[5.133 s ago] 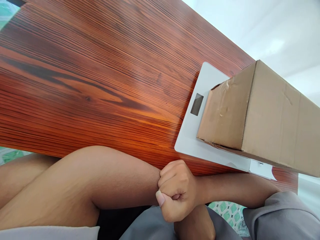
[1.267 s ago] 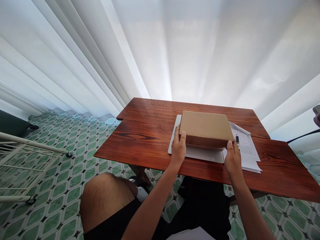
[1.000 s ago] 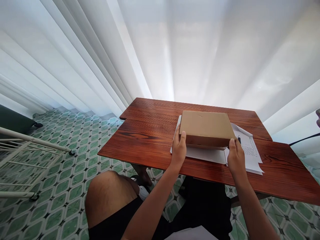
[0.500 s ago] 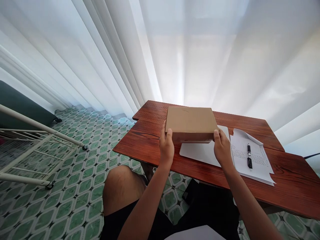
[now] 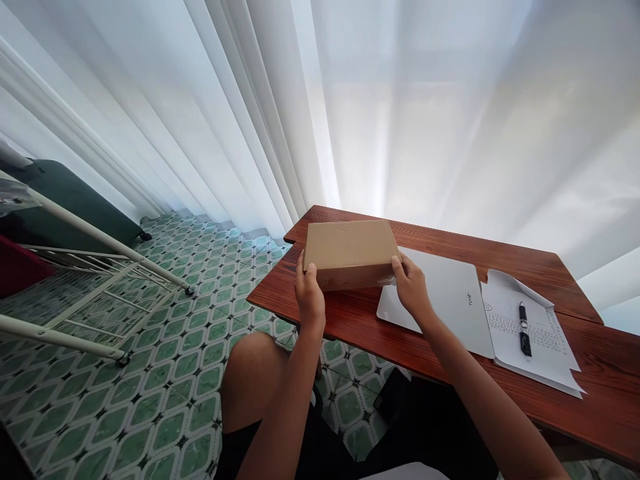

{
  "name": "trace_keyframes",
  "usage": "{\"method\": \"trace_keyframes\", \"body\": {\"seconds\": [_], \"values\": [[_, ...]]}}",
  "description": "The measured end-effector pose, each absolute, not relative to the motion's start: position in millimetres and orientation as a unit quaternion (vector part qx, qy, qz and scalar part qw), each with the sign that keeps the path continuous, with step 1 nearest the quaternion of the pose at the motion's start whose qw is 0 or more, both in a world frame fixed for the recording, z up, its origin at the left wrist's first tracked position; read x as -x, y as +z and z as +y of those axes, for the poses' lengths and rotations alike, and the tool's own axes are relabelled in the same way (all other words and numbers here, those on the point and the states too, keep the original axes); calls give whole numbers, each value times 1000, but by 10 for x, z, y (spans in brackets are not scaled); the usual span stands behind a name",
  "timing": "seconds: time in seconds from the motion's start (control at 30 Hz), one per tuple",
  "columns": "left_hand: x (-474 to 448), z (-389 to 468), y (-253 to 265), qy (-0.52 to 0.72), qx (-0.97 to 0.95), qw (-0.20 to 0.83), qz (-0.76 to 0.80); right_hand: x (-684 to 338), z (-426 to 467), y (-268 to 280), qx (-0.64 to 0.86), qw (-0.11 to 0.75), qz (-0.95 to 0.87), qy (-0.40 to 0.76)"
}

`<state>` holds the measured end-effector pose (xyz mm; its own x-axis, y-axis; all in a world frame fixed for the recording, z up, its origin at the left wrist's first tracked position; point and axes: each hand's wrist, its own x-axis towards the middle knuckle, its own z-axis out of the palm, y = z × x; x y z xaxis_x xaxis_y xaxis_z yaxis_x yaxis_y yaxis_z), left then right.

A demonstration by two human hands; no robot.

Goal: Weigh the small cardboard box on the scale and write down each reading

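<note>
A brown cardboard box (image 5: 350, 247) is held between my two hands over the left part of the wooden table. My left hand (image 5: 310, 297) is closed on its near left corner, with the thumb against the front edge. At the near right corner my right hand (image 5: 411, 283) grips it the same way. The box looks closed, and its underside is hidden. To its right lies a shut silver laptop (image 5: 445, 293), partly behind my right hand and forearm.
Right of the laptop, handwritten paper sheets (image 5: 545, 363) lie with a black pen (image 5: 523, 330) on top. The reddish wooden table (image 5: 595, 420) stands before white curtains (image 5: 410, 120). A white wheeled metal rack (image 5: 115, 293) and a dark green suitcase-like object (image 5: 75, 207) stand at left on the tiled floor.
Both hands have carried the box leftward, off the laptop's area, so more of the laptop lid shows. The camera view has turned somewhat to the left.
</note>
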<state>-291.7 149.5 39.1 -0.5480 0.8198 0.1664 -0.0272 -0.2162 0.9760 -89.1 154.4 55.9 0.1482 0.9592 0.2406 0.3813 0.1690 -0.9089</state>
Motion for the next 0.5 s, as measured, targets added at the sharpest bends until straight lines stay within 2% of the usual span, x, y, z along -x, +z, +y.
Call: {"method": "trace_keyframes", "body": {"seconds": [0.2,0.5], "values": [[3139,1560,232,715,-353,245,551,1162,1632,448,554,493,-591,317],[3185,1587,104,712,-323,261,566,1225,1634,340,561,486,-586,325]]}}
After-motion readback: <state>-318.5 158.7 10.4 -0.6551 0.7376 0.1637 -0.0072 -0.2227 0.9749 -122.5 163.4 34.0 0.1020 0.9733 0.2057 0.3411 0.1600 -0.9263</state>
